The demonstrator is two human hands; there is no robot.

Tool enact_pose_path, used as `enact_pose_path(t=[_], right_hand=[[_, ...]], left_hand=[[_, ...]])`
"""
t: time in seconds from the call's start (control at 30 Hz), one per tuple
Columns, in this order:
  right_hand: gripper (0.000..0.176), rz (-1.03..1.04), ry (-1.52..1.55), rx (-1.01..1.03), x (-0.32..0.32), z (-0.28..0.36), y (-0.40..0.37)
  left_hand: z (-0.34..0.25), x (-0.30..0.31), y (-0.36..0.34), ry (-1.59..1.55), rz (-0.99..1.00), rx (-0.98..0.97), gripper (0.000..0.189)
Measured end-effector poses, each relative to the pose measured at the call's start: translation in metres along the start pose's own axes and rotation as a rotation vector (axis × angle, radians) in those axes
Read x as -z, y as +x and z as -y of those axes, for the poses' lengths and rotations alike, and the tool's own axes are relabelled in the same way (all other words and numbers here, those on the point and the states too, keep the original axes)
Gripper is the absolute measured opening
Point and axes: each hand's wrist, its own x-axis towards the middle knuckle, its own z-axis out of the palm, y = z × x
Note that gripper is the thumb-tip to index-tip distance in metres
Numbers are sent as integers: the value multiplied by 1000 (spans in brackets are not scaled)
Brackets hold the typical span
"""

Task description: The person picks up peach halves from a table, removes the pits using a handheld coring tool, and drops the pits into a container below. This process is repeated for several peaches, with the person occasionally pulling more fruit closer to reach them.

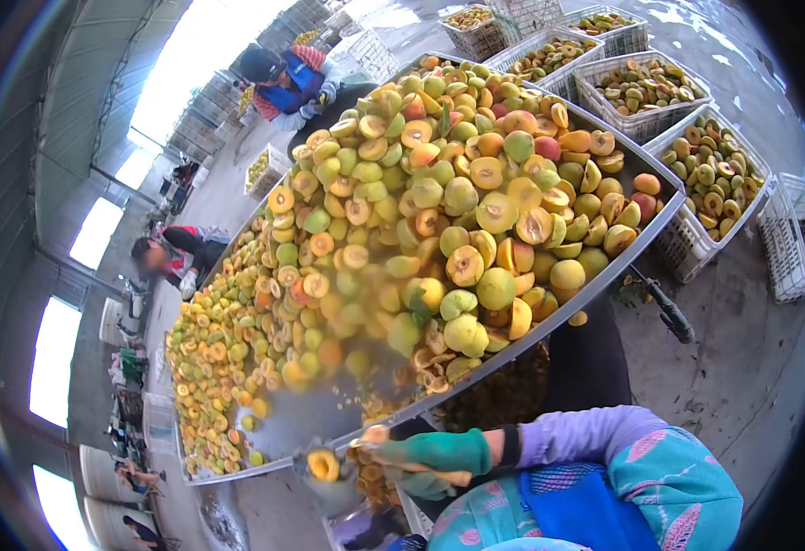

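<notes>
At seven o'clock in the head view, just past the near rim of the metal table (pixel 306 415), the left hand (pixel 331 491) holds a halved fruit (pixel 324 465) with its hollowed, orange face showing; blur hides how each finger sits. Beside it at six o'clock, the right hand, in a green glove (pixel 434 455), is closed around a wooden-handled tool (pixel 458 478), whose handle end juts out toward five o'clock; its working end is too blurred to make out. The fruit half should be light and fairly firm at the skin, softer and wet on the cut side, so it could turn slippery; squeezed hard, the thin ring would probably bruise or split. The outer skin, cupped from below with fingertips around the rim, looks the best place to hold it, leaving the hollow uncovered. The tool, likely stiff and light, is best gripped mid-handle. From nine o'clock round to two, the heap of fruit (pixel 457 197) covers much of the table, with white crates (pixel 682 246) beyond at two to three o'clock.
</notes>
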Motion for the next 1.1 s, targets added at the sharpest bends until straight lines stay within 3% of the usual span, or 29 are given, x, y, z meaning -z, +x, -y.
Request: enact_pose_path(t=[0.03, 0.07, 0.13, 0.17, 0.27, 0.33, 0.37, 0.47, 0.57, 0.63, 0.67, 0.7, 0.73, 0.77, 0.83, 0.93, 0.97, 1.0, 1.1], right_hand=[[28, 29, 27, -16, 16, 5, -2], [29, -90, 126, -15, 46, 3, -1], [32, -343, 222, 35, 104, -1, -3], [34, -478, 224, 82, 116, 0, -4], [37, -584, 117, 78, 108, 5, -3], [37, -612, 67, 123, 116, 6, -4], [37, -623, 41, 145, 118, 6, -5], [42, -460, 64, 94, 109, 10, -18], [45, -664, -113, 68, 57, 21, -25], [43, -861, -476, 234, 47, 15, -18], [36, -775, -550, 407, 72, 12, -10], [35, -829, -866, 484, 75, 15, -3], [34, -926, -1180, 558, 77, 19, 4], [34, -992, -1357, 492, 51, 28, 2], [33, -1018, -1540, 510, 52, 28, 11], [33, -978, -1822, 542, 70, 20, 15], [33, -953, -1933, 586, 77, 19, 16], [37, -997, -1868, 504, 76, 20, 15], [41, -1074, -1750, 467, 78, 20, 11]], left_hand=[[26, 24, 2, -20, 39, 255, 33], [54, 48, 4, -29, 76, 511, 33], [63, 64, 10, 1310, 334, 325, 39], [54, 52, 26, 1356, 348, 241, 39], [2, -37, 102, 945, 401, -93, 41], [16, -98, 141, 819, 390, -301, 42], [38, -127, 157, 753, 292, -374, 41], [104, -166, 200, 886, 707, -328, 43], [84, -147, 205, 760, 789, -323, 33], [27, -133, 159, 429, 397, -19, 28], [-1, -130, 133, 303, 224, 78, 27], [-25, -127, 112, 285, 165, 42, 26], [-41, -119, 108, 340, 262, -180, 29], [-44, -115, 103, 371, 366, -420, 31], [-52, -133, 75, -361, 316, -94, 30], [-67, -137, 58, -1107, 395, 418, 31], [-62, -140, 57, -856, 377, 246, 33], [-54, -145, 56, -603, 358, 76, 36], [-46, -153, 54, -281, 301, -150, 37]])
